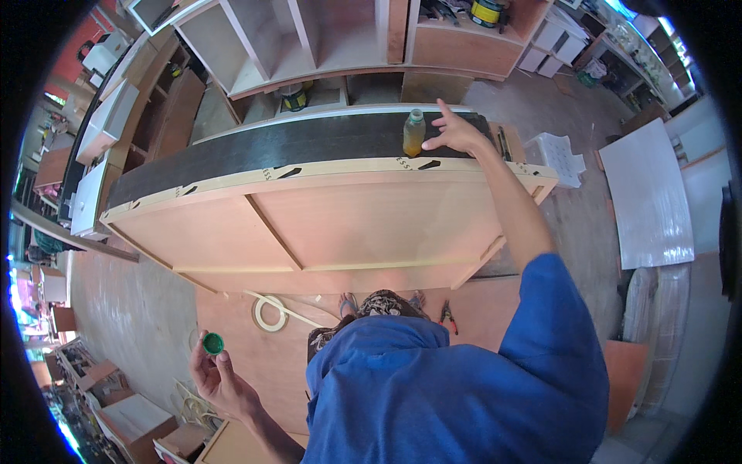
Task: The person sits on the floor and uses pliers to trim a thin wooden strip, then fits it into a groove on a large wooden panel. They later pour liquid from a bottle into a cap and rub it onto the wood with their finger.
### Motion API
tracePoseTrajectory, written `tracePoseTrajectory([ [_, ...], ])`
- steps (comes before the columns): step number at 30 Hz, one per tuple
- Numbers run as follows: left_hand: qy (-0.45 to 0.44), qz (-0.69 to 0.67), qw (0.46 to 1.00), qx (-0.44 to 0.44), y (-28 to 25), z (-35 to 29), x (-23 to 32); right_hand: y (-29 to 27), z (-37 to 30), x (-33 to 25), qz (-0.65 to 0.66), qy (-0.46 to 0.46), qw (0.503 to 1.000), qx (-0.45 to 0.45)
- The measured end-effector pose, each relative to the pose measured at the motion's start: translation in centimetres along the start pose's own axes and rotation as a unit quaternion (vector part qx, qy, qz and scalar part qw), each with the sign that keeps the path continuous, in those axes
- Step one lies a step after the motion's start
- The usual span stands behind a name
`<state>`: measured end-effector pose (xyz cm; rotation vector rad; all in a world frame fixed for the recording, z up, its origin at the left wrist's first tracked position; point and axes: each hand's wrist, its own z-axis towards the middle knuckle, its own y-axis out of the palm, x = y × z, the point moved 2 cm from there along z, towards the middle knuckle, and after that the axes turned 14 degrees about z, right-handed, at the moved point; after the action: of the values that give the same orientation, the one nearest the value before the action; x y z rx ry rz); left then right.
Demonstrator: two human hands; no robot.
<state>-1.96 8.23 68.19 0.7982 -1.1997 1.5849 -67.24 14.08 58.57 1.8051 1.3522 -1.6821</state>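
My left hand [227, 383] is raised at the lower left, with a small round green bottle cap [213, 344] pinched between thumb and fingers. Its hollow side faces up. Across the workpiece, my right hand [462, 134] reaches out with fingers spread, holding nothing. Its thumb is right beside a small clear bottle [413, 133]; I cannot tell whether they touch. The bottle stands upright and uncapped, with some amber liquid at the bottom. It rests on the dark top of a long wooden cabinet frame [371, 224], whose pale panelled side faces me.
Unfinished cabinets [325, 39] stand at the far side. A roll of tape [270, 313] and red-handled pliers [447, 315] lie on the board by my feet. To the right are a white plastic stool [555, 158] and a wrapped white panel [649, 197].
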Motion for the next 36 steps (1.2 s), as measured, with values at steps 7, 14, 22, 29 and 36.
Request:
tracePoseTrajectory([
  [7, 0.015, 0.02, 0.998, 0.05, 0.0, -4.0, 1.7, 2.3, 9.1, 6.0, -0.081, -0.033, 0.982, -0.169],
  [14, -0.064, -0.101, 0.993, 0.018, 5.9, -4.7, 1.8, 2.8, 2.7, -5.4, 0.049, -0.252, 0.96, -0.115],
  [22, -0.024, -0.261, 0.95, -0.169, 15.9, -1.0, 5.3, 6.9, -17.5, -20.4, -0.175, -0.465, 0.858, -0.13],
  [29, 0.025, -0.29, 0.925, -0.244, 17.1, 0.8, 7.2, 8.9, -24.2, -24.6, -0.373, -0.504, 0.777, -0.046],
  [36, 0.06, -0.284, 0.919, -0.267, 16.4, 1.2, 7.1, 10.5, -25.7, -26.1, -0.487, -0.516, 0.704, -0.025],
])
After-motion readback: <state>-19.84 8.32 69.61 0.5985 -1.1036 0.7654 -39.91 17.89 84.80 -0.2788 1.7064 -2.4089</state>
